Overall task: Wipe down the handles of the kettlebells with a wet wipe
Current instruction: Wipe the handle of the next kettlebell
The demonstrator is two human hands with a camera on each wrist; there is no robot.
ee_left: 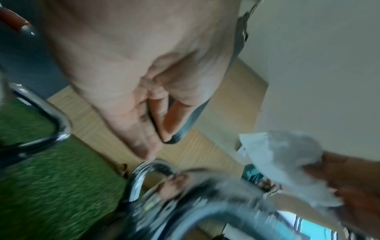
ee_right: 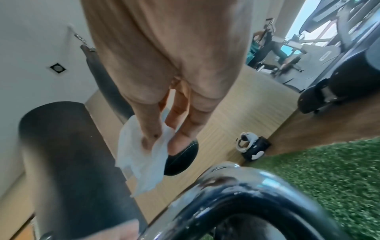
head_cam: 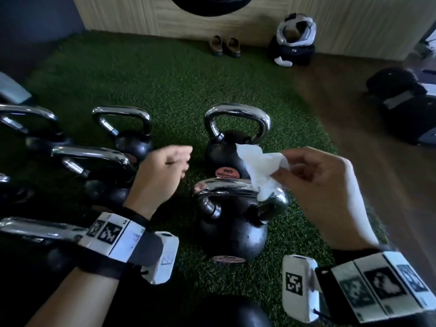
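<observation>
Above near kettlebell [head_cam: 232, 232] on turf [head_cam: 165, 86]: white crumpled wet wipe [head_cam: 258, 171], tip on its chrome handle [head_cam: 226, 186]. R hand [head_cam: 323, 192] grip pinches wipe; L hand [head_cam: 162, 175] loosely curled, holding nothing.

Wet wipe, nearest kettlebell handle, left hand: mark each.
wet wipe [head_cam: 257, 166], head view, middle of the crumpled sheet
nearest kettlebell handle [head_cam: 226, 186], head view, top bar
left hand [head_cam: 162, 171], head view, back of hand
</observation>
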